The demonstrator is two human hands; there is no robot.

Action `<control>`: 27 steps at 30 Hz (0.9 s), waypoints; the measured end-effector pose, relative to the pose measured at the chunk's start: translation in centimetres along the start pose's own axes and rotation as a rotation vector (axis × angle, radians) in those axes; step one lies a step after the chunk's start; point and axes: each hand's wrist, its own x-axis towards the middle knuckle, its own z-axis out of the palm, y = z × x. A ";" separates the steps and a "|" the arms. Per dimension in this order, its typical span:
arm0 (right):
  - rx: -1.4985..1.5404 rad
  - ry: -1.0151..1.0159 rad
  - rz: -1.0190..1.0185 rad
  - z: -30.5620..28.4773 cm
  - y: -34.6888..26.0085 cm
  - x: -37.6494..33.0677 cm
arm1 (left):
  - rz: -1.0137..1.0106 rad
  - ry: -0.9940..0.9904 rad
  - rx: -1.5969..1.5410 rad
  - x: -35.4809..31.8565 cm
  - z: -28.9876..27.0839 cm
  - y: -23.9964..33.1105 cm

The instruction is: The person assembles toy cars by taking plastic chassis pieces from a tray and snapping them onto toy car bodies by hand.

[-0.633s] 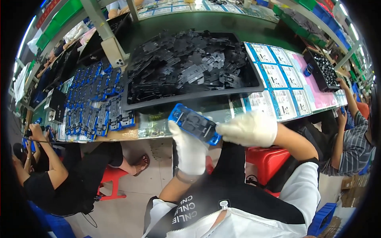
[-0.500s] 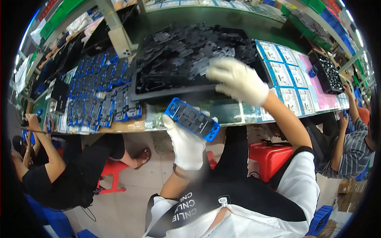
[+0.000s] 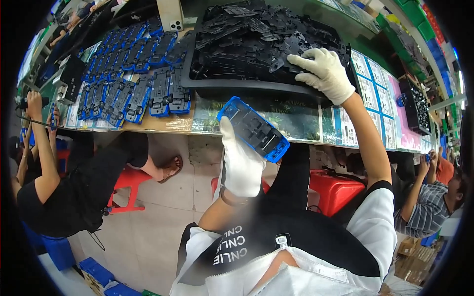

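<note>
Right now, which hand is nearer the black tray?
Right. The right hand is over the tray's right part, fingers at the black parts; the left hand is outside its near edge, holding a blue shell.

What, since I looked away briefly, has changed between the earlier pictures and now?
The white-gloved right hand has moved forward, away from the oblong blue-and-black plastic piece, to the flat black plastic parts in the rectangular black plastic bin; whether its fingers grip one is unclear. The view has shifted. The white-gloved left hand still holds the piece.
</note>
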 end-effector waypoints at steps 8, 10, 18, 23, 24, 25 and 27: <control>0.173 0.174 0.427 -3.8 -5.7 -4.3 | 0.023 0.024 -0.008 -0.1 0.2 -1.2; 0.304 0.246 0.430 -4.4 -8.1 -5.2 | 0.025 0.047 -0.002 0.0 -0.1 -1.7; 0.462 0.298 0.432 -3.8 -15.0 -6.2 | 0.116 -0.131 0.004 -0.6 1.9 -2.4; 0.458 0.289 0.454 -3.1 -17.6 -5.4 | 0.109 -0.073 0.170 -1.1 1.1 -3.0; 0.444 0.271 0.455 -3.1 -17.8 -5.2 | 0.082 -0.077 0.165 -1.2 0.9 -3.1; 0.430 0.254 0.455 -3.1 -18.0 -5.0 | 0.055 -0.081 0.160 -1.2 0.6 -3.2; 0.422 0.230 0.475 -2.9 -18.4 -4.7 | 0.061 -0.078 0.154 -1.1 -0.1 -3.6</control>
